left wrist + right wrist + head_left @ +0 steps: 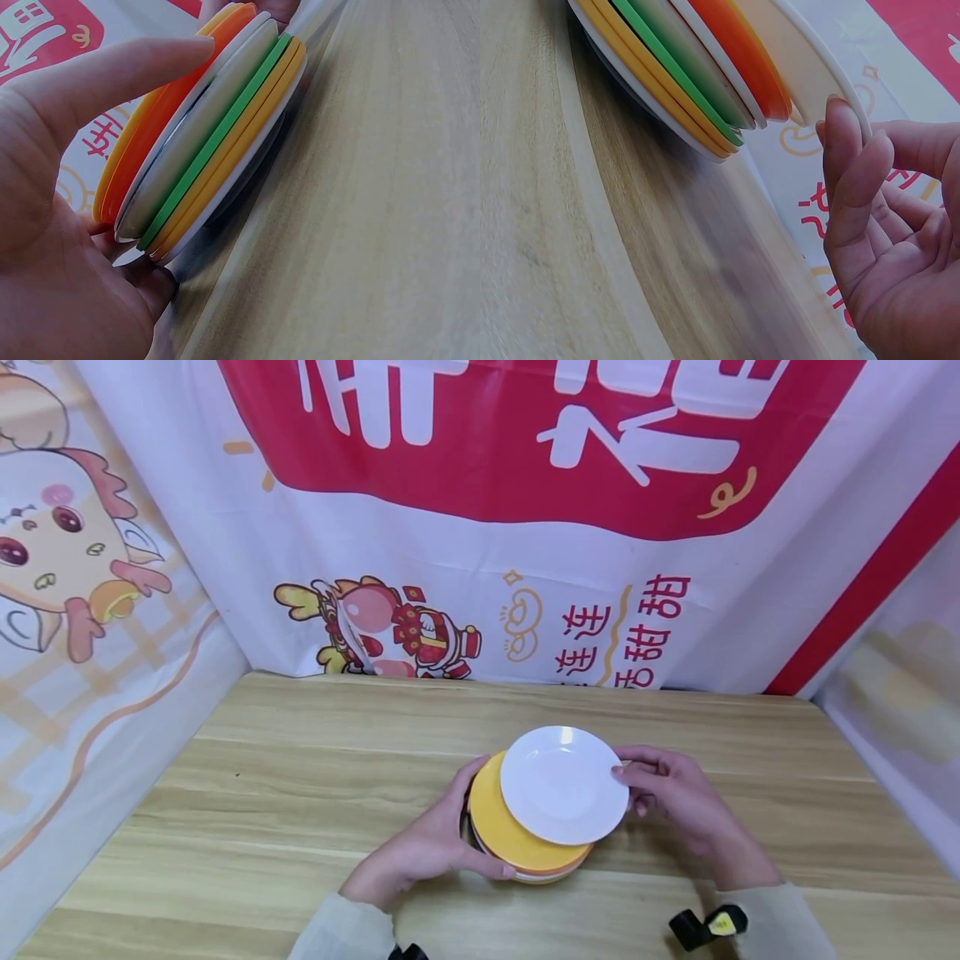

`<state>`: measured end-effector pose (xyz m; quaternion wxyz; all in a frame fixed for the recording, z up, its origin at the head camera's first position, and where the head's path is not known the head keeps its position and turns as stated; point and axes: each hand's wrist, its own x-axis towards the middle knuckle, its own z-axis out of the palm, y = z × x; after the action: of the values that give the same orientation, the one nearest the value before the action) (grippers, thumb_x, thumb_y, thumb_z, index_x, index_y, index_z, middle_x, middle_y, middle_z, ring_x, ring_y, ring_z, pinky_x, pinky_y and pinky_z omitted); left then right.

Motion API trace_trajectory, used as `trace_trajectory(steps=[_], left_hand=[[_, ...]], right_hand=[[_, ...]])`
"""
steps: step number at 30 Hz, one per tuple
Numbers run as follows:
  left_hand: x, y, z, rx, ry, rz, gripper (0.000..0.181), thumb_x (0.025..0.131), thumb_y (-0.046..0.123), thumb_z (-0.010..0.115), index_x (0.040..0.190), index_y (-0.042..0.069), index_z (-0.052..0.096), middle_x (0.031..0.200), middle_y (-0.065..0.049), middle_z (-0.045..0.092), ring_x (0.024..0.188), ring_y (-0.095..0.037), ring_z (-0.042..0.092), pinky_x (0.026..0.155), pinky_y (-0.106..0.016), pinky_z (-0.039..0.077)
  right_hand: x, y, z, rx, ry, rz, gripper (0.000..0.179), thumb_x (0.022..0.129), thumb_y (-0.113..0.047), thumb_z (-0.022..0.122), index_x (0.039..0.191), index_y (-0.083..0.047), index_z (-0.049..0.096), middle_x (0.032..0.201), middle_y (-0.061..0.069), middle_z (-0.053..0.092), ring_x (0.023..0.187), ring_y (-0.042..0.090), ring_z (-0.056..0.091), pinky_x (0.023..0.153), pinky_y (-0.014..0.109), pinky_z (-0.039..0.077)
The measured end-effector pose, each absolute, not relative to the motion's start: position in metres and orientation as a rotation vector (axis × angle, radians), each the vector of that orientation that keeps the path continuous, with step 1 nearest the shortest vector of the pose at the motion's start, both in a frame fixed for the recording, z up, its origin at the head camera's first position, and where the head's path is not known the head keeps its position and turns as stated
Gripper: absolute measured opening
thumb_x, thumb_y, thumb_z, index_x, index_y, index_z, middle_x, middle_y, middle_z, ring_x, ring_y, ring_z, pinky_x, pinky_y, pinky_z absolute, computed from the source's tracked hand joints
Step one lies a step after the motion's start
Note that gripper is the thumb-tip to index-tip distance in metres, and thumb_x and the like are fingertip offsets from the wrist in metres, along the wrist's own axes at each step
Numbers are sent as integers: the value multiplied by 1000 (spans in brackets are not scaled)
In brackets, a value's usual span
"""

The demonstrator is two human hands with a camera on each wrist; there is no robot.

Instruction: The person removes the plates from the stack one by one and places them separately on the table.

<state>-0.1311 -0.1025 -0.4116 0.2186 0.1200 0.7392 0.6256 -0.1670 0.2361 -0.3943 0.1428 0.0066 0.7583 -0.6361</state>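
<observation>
A white plate [564,787] is pinched at its right edge between the thumb and fingers of my right hand [671,789]. It overlaps the yellow plate [491,810] on top of a stack, and the right wrist view shows its near edge tilted up from the stack. My left hand [435,835] grips the stack from the left, thumb along the front rim and fingers around the far side. In the left wrist view the stack's edges run through an orange plate [169,112], a green plate [217,142] and several white and yellow ones.
The stack stands on a wood-grain table [300,793]. A printed cloth [480,552] with red lettering hangs behind the table, and another patterned cloth [150,693] hangs at the left. A small black device [690,931] is at the right wrist.
</observation>
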Motion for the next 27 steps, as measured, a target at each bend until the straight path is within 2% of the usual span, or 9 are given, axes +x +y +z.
trace_trajectory(steps=[20,27], left_hand=[[-131,-102,-412,329,2029,1741,133,68,9,102,170,29,19,172,-1,36,161,-28,25,134,-66,2],[-131,-102,-412,322,2043,1739,131,68,10,102,169,30,21,170,-3,38,158,-29,29,134,-65,3]], right_hand=[[-170,246,-398,38,2195,-1870,56,106,-23,69,150,6,54,93,-7,75,78,11,65,66,23,55],[-173,255,-397,210,2143,-1906,60,105,-34,71,153,-4,53,97,-8,74,85,11,64,72,21,57]])
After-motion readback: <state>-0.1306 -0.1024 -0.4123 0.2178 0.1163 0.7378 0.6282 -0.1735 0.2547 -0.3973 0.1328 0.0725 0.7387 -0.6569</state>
